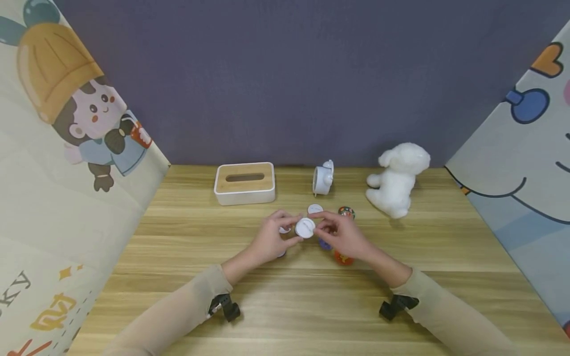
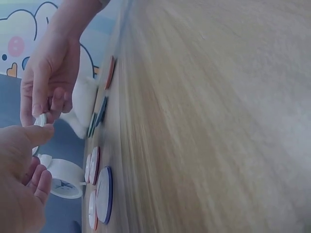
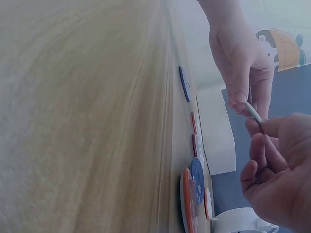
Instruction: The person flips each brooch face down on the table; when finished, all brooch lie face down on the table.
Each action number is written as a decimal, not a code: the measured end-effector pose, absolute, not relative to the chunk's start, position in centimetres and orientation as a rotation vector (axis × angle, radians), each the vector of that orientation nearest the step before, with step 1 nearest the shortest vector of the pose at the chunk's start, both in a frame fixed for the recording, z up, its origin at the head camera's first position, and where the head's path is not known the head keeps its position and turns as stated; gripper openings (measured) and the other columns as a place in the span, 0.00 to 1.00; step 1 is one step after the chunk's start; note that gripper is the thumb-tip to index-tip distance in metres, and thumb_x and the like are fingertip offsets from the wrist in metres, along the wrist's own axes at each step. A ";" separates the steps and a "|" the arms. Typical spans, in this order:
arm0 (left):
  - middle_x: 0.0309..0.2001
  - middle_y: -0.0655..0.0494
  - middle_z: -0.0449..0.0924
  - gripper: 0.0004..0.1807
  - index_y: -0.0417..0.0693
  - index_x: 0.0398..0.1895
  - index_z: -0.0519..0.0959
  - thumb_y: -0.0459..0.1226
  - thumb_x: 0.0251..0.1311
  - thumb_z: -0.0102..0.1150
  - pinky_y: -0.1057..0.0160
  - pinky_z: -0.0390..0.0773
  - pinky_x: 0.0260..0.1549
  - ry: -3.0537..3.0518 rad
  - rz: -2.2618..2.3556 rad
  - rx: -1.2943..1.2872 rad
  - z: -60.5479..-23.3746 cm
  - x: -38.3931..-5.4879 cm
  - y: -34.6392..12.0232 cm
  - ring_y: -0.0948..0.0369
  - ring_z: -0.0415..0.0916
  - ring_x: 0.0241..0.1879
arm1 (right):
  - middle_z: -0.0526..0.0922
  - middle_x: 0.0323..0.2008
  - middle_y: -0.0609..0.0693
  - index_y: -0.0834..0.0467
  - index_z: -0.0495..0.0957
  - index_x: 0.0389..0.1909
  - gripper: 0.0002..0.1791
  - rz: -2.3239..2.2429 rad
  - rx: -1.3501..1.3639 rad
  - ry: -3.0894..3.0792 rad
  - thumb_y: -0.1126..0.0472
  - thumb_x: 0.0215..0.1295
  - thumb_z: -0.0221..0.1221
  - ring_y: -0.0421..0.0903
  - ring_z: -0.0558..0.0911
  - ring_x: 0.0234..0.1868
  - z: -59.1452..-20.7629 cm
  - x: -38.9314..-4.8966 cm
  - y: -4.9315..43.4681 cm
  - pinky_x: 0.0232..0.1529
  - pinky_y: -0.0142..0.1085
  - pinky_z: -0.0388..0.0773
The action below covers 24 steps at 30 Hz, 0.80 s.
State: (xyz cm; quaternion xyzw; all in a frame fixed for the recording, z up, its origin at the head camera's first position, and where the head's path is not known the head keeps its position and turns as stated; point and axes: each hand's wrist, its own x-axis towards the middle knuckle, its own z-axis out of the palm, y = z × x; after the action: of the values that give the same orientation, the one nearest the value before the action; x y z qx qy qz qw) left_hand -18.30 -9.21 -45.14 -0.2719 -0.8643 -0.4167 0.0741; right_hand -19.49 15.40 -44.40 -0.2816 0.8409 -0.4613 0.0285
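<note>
A round pin badge (image 1: 305, 228), its white back and pin facing up, is held above the table between both hands. My left hand (image 1: 269, 238) pinches it from the left by its rim, thumb below and forefinger above. From the right, my right hand (image 1: 346, 237) pinches its edge between thumb and forefinger, the other fingers curled in. The right wrist view shows the badge (image 3: 253, 113) nearly edge-on between the fingertips. Beneath the hands lie more badges: an orange one (image 1: 344, 258), a blue one (image 1: 325, 244), a dark patterned one (image 1: 347, 212) and a white-backed one (image 1: 315, 208).
Behind the badges stand a white tissue box (image 1: 245, 198) with a wooden lid, a white alarm clock (image 1: 322, 179) and a white plush toy (image 1: 396, 180). A dark panel (image 1: 303, 84) closes off the back of the wooden table (image 1: 294, 311); printed cloths hang at both sides.
</note>
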 end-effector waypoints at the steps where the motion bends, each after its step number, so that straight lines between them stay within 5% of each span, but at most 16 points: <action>1: 0.48 0.47 0.85 0.30 0.40 0.62 0.84 0.34 0.55 0.81 0.60 0.91 0.45 -2.598 -1.238 -0.819 -45.2 -18.3 -9.2 0.48 0.86 0.43 | 0.92 0.36 0.55 0.60 0.81 0.65 0.21 -1.425 -0.869 2.585 0.64 0.74 0.66 0.36 0.78 0.23 -44.4 -19.5 15.4 0.25 0.28 0.75; 10: 0.45 0.46 0.84 0.27 0.42 0.61 0.86 0.38 0.57 0.80 0.52 0.88 0.43 -2.683 -1.178 -0.872 -46.0 -18.2 -9.5 0.50 0.83 0.44 | 0.87 0.40 0.48 0.55 0.84 0.60 0.25 -1.291 -0.919 2.611 0.60 0.62 0.77 0.36 0.77 0.25 -44.6 -19.3 15.6 0.24 0.28 0.77; 24: 0.44 0.51 0.87 0.25 0.41 0.55 0.88 0.40 0.56 0.81 0.61 0.83 0.46 -2.766 -0.920 -0.977 -46.2 -18.1 -9.3 0.58 0.79 0.43 | 0.88 0.40 0.46 0.55 0.88 0.52 0.20 -0.986 -1.079 2.775 0.57 0.60 0.78 0.35 0.78 0.29 -45.5 -19.2 14.8 0.32 0.26 0.77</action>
State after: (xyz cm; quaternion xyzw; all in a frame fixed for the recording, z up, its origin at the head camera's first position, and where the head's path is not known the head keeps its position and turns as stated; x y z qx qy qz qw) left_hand -18.09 -9.30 -46.19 -0.3177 -0.8991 -0.2992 0.0335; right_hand -19.23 14.84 -45.46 -0.3439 0.8848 -0.3144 0.0024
